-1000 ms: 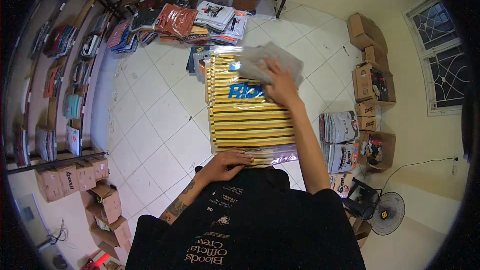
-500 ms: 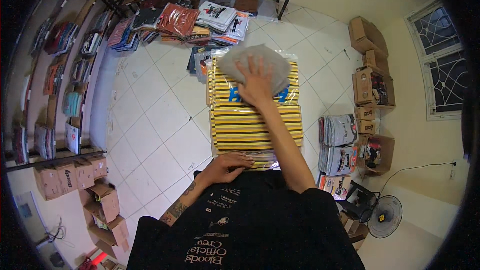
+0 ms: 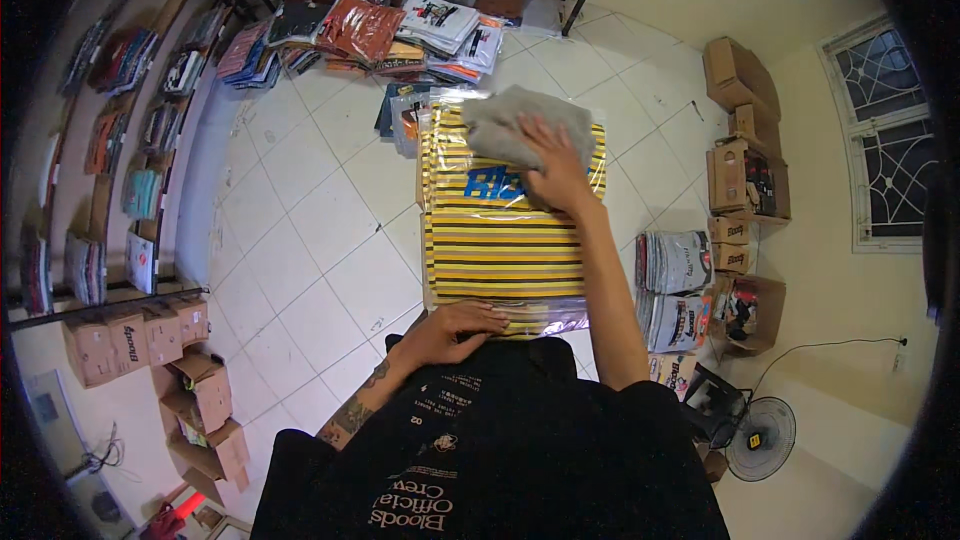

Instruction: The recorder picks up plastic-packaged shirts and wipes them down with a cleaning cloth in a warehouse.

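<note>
White tiled floor (image 3: 300, 230) | shelves (image 3: 100, 140) | right hand (image 3: 555, 175) clutches grey cloth (image 3: 515, 125) | left hand (image 3: 455, 325) flat, released

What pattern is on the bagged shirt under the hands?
The shirt has yellow and dark stripes with blue lettering, seen in the head view.
</note>
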